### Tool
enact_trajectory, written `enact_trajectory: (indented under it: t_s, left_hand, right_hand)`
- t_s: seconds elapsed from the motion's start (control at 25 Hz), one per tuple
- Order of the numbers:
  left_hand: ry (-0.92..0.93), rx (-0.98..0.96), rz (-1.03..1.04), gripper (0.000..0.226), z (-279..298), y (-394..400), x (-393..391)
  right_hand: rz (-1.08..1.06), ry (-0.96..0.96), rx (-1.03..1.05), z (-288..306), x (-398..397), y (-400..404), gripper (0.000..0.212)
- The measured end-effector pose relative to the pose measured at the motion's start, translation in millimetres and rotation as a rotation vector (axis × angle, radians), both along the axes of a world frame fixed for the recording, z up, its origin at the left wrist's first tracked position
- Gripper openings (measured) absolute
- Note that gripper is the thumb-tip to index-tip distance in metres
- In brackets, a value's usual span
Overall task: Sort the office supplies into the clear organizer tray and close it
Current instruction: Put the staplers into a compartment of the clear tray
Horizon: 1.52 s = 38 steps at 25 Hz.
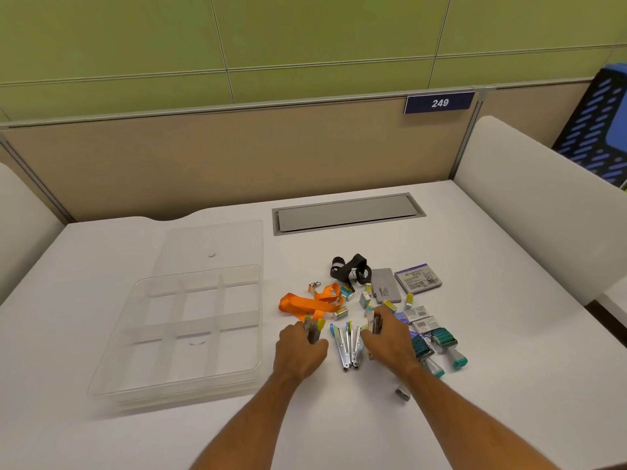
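A clear organizer tray (135,340) with several empty compartments lies on the left of the white desk, its lid (210,242) open flat behind it. To its right is a pile of supplies: an orange lanyard (305,303), a black lanyard (349,269), staplers (346,347), teal date stamps (441,347) and small staple boxes (368,296). My left hand (300,351) grips a stapler with a yellow end. My right hand (390,340) grips another stapler at the pile's middle.
A grey stamp pad case (385,286) and a purple-edged box (419,278) lie behind the pile. A grey cable hatch (346,213) sits in the desk at the back. White side panels flank the desk. A small metal piece (402,393) lies near my right forearm.
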<state>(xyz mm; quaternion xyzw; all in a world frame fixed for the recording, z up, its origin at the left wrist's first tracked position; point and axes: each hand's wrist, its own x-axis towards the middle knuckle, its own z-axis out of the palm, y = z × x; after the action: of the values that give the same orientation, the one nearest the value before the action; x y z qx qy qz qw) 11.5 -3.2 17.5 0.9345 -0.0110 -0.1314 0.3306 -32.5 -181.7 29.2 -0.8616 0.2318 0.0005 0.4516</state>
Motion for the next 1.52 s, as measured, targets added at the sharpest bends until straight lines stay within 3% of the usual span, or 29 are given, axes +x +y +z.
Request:
enact_trajectory:
  t_s: [0.16, 0.4, 0.64, 1.16, 1.52]
  left_hand:
    - [-0.014, -0.169, 0.020, 0.019, 19.3, 17.9, 1.0]
    - [-0.129, -0.217, 0.103, 0.017, 47.9, 67.9, -0.6]
    - [-0.174, -0.217, 0.189, 0.023, 63.4, 131.0, -3.4]
    - [-0.186, -0.114, 0.241, 0.023, 57.8, 285.0, 7.1]
    - [-0.149, 0.186, 0.161, 0.016, 54.0, 331.6, 36.2]
  right_hand:
    - [0.054, -0.099, 0.187, 20.2, 6.6, 12.4, 0.028]
    - [0.186, -0.112, 0.410, 39.9, 20.7, 53.3, 0.053]
    - [0.227, -0.164, 0.400, 53.9, 28.0, 109.8, 0.050]
    - [0.206, -0.059, 0.376, 62.2, 39.2, 248.3, 0.009]
    - [0.204, -0.066, 0.299, 51.6, 44.5, 309.0, 0.029]
